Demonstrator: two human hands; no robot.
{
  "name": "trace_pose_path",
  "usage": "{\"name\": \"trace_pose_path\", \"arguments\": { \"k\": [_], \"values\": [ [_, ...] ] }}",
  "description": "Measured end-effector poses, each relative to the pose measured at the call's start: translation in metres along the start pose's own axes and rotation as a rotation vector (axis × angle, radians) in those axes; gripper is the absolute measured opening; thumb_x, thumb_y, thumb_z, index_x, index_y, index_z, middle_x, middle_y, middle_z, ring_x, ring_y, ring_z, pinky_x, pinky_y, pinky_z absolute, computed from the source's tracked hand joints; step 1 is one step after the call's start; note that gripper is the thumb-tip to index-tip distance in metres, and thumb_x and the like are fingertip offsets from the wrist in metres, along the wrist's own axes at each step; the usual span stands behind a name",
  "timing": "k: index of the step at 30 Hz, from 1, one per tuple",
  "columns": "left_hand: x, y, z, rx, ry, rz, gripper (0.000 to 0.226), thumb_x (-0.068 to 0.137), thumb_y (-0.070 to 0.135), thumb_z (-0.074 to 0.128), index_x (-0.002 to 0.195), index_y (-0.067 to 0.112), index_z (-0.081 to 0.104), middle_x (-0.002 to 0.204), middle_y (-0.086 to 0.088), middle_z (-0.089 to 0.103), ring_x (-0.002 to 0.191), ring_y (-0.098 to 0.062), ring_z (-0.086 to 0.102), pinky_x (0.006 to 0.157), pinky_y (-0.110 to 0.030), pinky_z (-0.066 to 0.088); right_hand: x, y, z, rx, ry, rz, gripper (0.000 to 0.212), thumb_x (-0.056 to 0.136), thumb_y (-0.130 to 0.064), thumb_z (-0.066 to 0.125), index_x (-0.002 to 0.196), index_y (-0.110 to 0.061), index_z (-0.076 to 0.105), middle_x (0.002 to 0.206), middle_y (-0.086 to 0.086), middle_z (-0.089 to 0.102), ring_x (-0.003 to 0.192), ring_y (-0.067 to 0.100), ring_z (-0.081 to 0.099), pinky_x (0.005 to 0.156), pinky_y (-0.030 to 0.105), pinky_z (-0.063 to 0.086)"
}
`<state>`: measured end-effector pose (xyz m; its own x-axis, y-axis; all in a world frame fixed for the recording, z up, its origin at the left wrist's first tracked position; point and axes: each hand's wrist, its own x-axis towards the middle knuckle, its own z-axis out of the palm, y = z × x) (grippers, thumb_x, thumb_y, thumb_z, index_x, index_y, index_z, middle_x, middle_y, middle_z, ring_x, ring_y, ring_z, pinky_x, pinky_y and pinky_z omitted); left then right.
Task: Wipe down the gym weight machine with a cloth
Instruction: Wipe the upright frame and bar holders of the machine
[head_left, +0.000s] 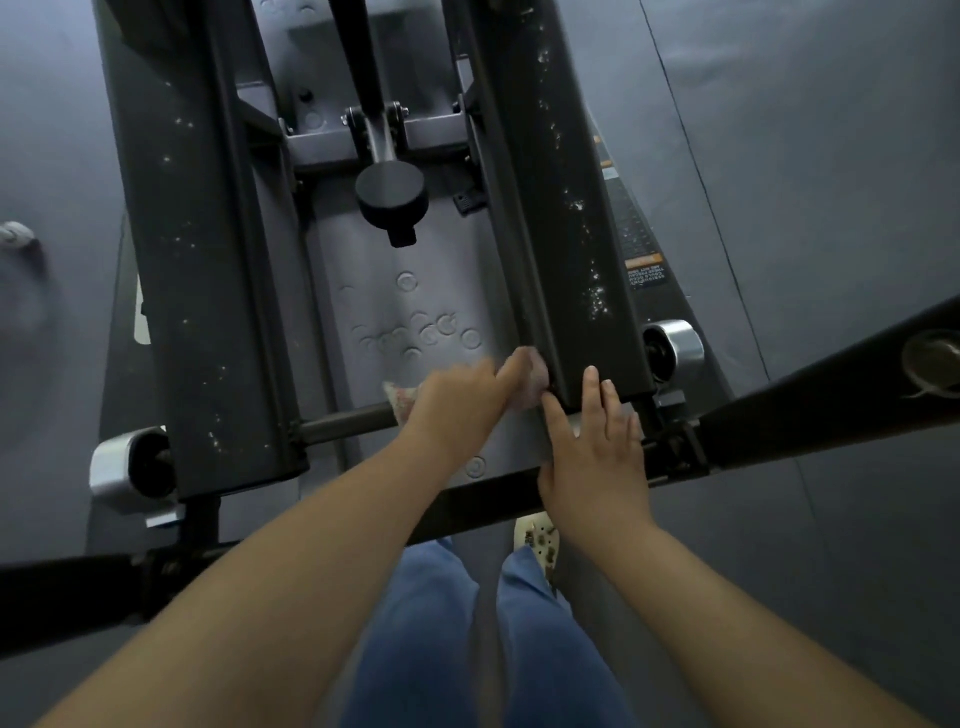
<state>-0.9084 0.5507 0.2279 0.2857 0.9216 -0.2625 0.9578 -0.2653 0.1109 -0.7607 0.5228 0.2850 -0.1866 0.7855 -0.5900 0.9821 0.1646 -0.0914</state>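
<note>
at the near end of the machine's right-hand beam, seen from the head view:

item: dark grey steel gym weight machine (566, 218), two long flat beams either side of a grey floor plate; white specks scattered along both beams, thickest on the right one.

item: small pale patterned cloth (537, 376), bunched, pressed against the inner edge of the right beam near its end; a corner showed below the hand.

left hand (457, 395): blurred, fingers curled round the cloth, holding it to the beam.

right hand (597, 441): fingers straight and spread, flat on the beam's end, grasping nothing.

also present: black round knob (392, 200) on the centre post; chrome roller caps (675, 345) at the beam ends; blue trousers and a pale shoe below.

handling, judged: cloth soft, light, easily wadded; best kept bunched in the palm so pressure reached the edge. machine rigid and heavy, unlikely to shift; the painted steel looked smooth, so specks should lift with firm strokes.
</note>
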Motion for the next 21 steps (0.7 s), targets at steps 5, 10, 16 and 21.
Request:
{"name": "trace_pose_path", "arguments": {
  "k": [5,10,16,21],
  "values": [
    [-0.05,-0.053,0.003,-0.051,0.081,-0.021,0.059,0.069,0.023,0.079,0.113,0.022,0.04,0.071,-0.003,0.055,0.05,-0.019,0.051,0.041,-0.026,0.034,0.002,-0.001,0.005,0.018,0.049,-0.019,0.072,0.095,-0.033,0.046,0.153,-0.019,0.006,0.154,0.019,-0.025,0.144,0.036,-0.018,0.116,0.05,-0.005],
    [-0.049,-0.049,0.002,0.05,-0.039,-0.098,0.053,0.082,0.024,0.067,0.118,0.019,0.028,0.088,-0.004,0.057,0.065,-0.021,0.058,0.05,-0.032,0.049,0.004,-0.002,0.017,-0.01,0.138,-0.016,0.081,0.079,-0.028,0.068,0.148,-0.01,0.027,0.155,0.029,0.008,0.142,0.045,0.013,0.112,0.054,0.015],
    [0.01,0.024,0.0,0.137,-0.053,-0.056,0.054,0.09,0.026,0.054,0.137,0.014,0.031,0.107,-0.005,0.056,0.086,-0.023,0.062,0.06,-0.033,0.046,0.009,-0.002,0.027,-0.005,0.269,0.002,0.099,0.051,-0.016,0.084,0.136,0.0,0.036,0.14,0.033,0.04,0.125,0.05,0.044,0.098,0.057,0.038],
    [0.011,0.019,0.015,0.105,0.168,0.092,0.075,0.065,0.031,0.078,0.123,0.006,0.038,0.098,-0.008,0.063,0.071,-0.023,0.062,0.053,-0.032,0.048,0.01,-0.004,0.027,-0.039,0.238,0.019,0.1,0.047,-0.019,0.086,0.135,0.0,0.043,0.138,0.035,0.041,0.122,0.051,0.046,0.096,0.059,0.039]
  ]
}}
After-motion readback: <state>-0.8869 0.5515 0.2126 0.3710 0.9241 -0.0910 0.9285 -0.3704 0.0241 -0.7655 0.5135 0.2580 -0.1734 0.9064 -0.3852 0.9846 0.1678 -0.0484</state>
